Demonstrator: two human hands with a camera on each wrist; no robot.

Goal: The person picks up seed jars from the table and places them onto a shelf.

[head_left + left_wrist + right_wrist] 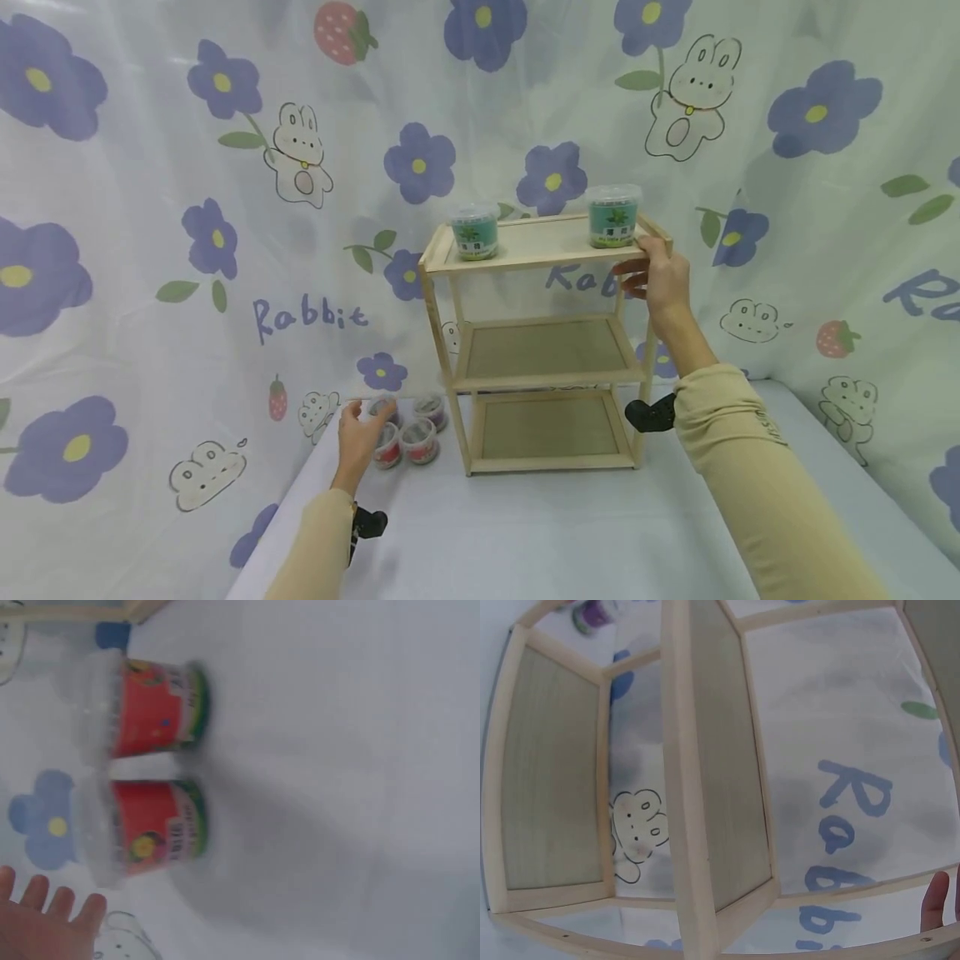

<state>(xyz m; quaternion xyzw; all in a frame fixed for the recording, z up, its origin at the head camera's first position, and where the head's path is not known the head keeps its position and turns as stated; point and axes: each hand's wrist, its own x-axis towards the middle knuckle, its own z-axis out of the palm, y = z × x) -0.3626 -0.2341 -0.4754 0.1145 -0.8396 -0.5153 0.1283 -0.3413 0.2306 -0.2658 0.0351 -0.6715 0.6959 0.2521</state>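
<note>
Currently, at the frame's lower left, the left grip is spread near lidded cups. Right of centre, the right grip pinches the top corner of the wooden rack.

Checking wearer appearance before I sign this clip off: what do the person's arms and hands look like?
Both arms wear beige long sleeves. The right sleeve has dark lettering near its cuff. Black devices sit at both wrists. Left hand and right hand are gloveless.
</note>
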